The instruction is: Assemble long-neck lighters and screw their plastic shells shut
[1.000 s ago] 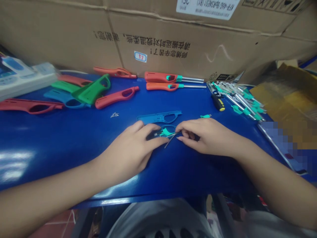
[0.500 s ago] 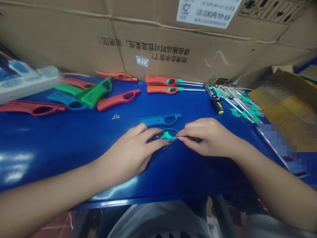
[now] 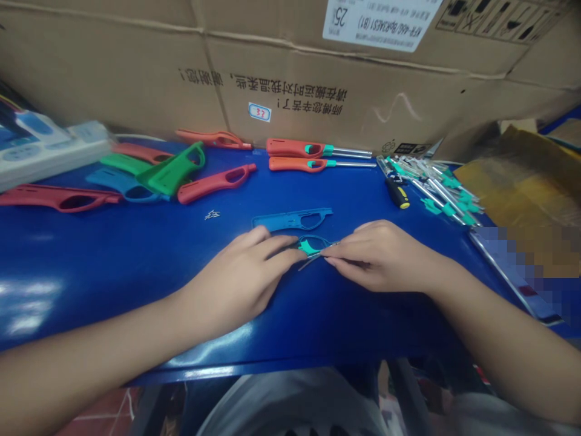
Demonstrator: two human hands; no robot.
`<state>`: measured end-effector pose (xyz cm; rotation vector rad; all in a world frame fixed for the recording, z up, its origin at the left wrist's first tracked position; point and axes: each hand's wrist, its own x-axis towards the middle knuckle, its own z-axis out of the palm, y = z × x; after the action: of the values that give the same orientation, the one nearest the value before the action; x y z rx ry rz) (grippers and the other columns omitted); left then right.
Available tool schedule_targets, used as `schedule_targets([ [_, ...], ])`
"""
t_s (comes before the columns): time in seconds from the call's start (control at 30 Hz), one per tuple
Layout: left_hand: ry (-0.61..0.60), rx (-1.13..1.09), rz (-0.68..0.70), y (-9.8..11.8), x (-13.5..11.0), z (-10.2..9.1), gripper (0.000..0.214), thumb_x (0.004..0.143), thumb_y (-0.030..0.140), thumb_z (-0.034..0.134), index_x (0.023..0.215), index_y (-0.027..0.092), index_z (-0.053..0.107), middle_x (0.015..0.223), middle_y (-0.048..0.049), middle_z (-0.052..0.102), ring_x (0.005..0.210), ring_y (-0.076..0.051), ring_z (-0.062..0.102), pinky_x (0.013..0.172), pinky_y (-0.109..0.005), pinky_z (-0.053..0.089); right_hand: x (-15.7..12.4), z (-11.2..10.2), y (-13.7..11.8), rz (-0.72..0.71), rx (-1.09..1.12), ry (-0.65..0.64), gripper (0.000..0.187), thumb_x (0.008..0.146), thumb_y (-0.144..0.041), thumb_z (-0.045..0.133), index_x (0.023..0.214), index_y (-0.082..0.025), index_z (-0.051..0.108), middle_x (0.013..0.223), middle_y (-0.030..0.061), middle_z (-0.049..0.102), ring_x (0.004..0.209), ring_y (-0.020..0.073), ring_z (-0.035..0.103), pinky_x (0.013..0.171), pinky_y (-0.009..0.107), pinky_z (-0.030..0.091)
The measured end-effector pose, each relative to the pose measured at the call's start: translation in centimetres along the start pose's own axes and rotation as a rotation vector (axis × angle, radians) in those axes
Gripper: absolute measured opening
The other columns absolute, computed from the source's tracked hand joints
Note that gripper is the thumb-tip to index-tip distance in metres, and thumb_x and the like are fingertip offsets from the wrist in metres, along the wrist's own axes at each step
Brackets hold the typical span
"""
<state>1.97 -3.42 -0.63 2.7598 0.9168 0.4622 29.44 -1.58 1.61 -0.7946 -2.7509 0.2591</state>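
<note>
My left hand (image 3: 254,266) is closed over a blue lighter shell half (image 3: 320,239), most of which it covers. A green trigger (image 3: 309,247) shows in the shell's opening, beside the left fingertips. My right hand (image 3: 385,257) pinches a thin wire (image 3: 307,263) at the shell's nose; the wire's free end points toward me, and its other end is hidden by the fingers. Just beyond the left fingers lies a second blue shell half (image 3: 290,220), inner side up, apart from both hands.
Coloured lighter shells (image 3: 177,172) lie at left, near a white power strip (image 3: 49,151). Two orange-red lighters (image 3: 299,164) rest before the cardboard box (image 3: 290,66). At right are metal tubes with green parts (image 3: 447,191) and a screwdriver (image 3: 399,195). Small pins (image 3: 212,214) lie mid-table.
My right hand has shifted slightly left and toward me, its fingertips nearer the green trigger. The wire's end has moved a little left. My left hand has hardly moved.
</note>
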Motion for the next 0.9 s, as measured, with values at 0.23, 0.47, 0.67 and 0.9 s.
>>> schedule_targets([
  [0.23, 0.007, 0.015, 0.007, -0.08, 0.09, 0.1, 0.036, 0.101, 0.015, 0.048, 0.133, 0.022, 0.063, 0.138, -0.0074, 0.064, 0.103, -0.027, 0.054, 0.09, -0.043, 0.052, -0.18, -0.04, 0.02, 0.0, 0.004, -0.035, 0.025, 0.101, -0.024, 0.056, 0.111, -0.02, 0.078, 0.094, 0.003, 0.082, 0.076, 0.0164, 0.075, 0.065, 0.029, 0.047],
  [0.47, -0.004, 0.005, -0.004, 0.0, 0.05, 0.01, 0.035, 0.102, 0.015, 0.047, 0.133, 0.022, 0.062, 0.138, -0.007, 0.064, 0.104, -0.027, 0.055, 0.09, -0.044, 0.051, -0.07, -0.15, -0.09, 0.021, 0.036, -0.073, 0.025, 0.101, -0.024, 0.055, 0.113, -0.018, 0.077, 0.099, 0.0045, 0.082, 0.081, 0.0184, 0.077, 0.069, 0.029, 0.051],
  [0.67, -0.009, -0.016, -0.008, 0.05, 0.05, -0.08, 0.034, 0.103, 0.017, 0.046, 0.132, 0.023, 0.062, 0.137, -0.0074, 0.065, 0.105, -0.026, 0.056, 0.09, -0.044, 0.051, -0.05, -0.16, -0.16, 0.033, 0.045, -0.083, 0.025, 0.101, -0.023, 0.056, 0.113, -0.018, 0.077, 0.1, 0.0055, 0.082, 0.081, 0.0183, 0.077, 0.069, 0.03, 0.052],
  [0.9, -0.002, -0.029, -0.017, -0.04, 0.11, -0.02, 0.033, 0.103, 0.018, 0.047, 0.132, 0.022, 0.062, 0.137, -0.0061, 0.065, 0.104, -0.026, 0.055, 0.091, -0.044, 0.052, -0.12, -0.05, -0.21, 0.035, 0.059, -0.068, 0.025, 0.101, -0.024, 0.056, 0.114, -0.018, 0.077, 0.102, 0.0047, 0.082, 0.085, 0.0198, 0.078, 0.071, 0.03, 0.053],
])
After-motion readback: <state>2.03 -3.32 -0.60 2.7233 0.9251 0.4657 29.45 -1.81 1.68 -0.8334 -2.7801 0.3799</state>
